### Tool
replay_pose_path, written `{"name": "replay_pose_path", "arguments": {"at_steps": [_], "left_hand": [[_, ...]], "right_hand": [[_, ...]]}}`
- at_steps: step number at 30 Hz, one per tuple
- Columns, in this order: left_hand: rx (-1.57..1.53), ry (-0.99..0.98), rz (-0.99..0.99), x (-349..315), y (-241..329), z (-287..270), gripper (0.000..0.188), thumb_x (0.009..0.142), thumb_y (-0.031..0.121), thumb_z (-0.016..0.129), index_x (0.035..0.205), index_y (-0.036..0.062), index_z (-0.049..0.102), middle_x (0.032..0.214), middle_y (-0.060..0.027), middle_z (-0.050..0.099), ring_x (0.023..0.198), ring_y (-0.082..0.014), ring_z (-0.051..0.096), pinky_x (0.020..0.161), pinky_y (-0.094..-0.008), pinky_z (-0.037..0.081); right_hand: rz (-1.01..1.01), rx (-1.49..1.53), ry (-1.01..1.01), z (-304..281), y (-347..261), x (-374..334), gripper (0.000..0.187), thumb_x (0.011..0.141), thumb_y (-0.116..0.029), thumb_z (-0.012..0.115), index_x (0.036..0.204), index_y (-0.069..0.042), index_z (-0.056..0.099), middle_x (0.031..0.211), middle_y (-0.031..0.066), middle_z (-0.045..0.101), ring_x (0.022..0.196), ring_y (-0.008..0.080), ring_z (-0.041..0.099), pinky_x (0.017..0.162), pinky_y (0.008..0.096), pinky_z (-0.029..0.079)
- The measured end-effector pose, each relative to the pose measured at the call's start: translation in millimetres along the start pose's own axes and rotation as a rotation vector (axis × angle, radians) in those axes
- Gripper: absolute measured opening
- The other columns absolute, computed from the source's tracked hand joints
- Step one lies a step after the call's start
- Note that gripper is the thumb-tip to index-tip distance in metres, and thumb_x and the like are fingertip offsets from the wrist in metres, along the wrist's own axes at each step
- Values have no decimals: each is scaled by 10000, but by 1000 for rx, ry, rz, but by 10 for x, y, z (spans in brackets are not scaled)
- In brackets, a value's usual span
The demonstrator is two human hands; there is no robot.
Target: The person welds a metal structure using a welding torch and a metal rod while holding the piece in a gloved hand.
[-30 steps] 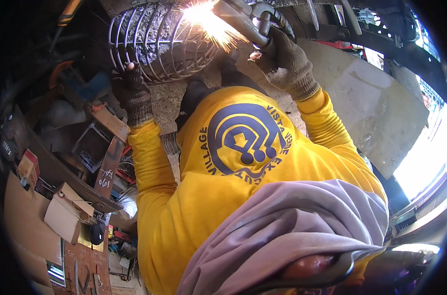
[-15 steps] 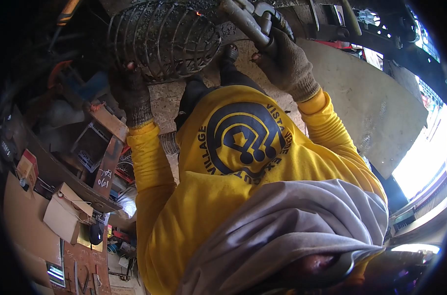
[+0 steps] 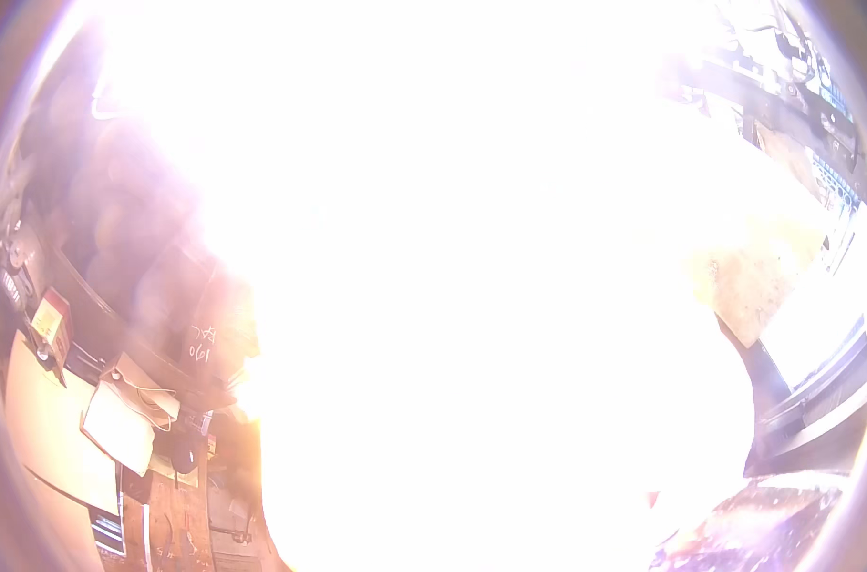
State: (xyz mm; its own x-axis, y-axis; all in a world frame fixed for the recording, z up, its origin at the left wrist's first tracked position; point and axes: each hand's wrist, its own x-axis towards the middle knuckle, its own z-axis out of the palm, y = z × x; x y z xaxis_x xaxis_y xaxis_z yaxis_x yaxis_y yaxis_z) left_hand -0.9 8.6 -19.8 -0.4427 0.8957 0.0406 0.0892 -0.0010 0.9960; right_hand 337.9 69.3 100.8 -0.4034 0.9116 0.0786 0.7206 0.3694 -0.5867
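A blinding white glare (image 3: 453,238) fills the whole middle of the head view. It swallows both my hands, my forearms and whatever they touch, so I cannot make out their fingers or anything in them. The barred metal cage and the metal tool seen half a second ago are lost in the same light. Only things out toward the rim keep their shape.
Left of the glare show a small red and yellow box (image 3: 50,317), an opened cardboard box (image 3: 119,431) and a brown wooden board (image 3: 181,524). At the right is a pale flat sheet (image 3: 758,276), washed out, with dark framework (image 3: 777,95) above it.
An intense white flash has burst over the centre, where a small orange glow showed on the cage. My gloved hands, the left at the cage and the right around a metal tool, have vanished in it.
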Motion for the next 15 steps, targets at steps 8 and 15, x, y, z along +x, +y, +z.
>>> {"name": "replay_pose_path", "arguments": {"at_steps": [8,15], "left_hand": [[-272,-92,-156,42,-33,3,447,1010,124,347,1443,14,328,1489,-176,337,1311,-310,419,1035,-417,412],[131,22,128,24,42,67,528,971,421,511,1262,-19,547,1204,-187,615,1131,-303,570,932,-376,410]], "right_hand": [[230,-33,-86,-24,-36,-29,661,777,-264,777,1314,-63,447,1023,202,667,982,383,658,795,418,534],[207,-21,-122,-17,-55,-2,671,753,-261,797,1306,-60,475,1060,221,655,1001,388,650,817,409,533]]}}
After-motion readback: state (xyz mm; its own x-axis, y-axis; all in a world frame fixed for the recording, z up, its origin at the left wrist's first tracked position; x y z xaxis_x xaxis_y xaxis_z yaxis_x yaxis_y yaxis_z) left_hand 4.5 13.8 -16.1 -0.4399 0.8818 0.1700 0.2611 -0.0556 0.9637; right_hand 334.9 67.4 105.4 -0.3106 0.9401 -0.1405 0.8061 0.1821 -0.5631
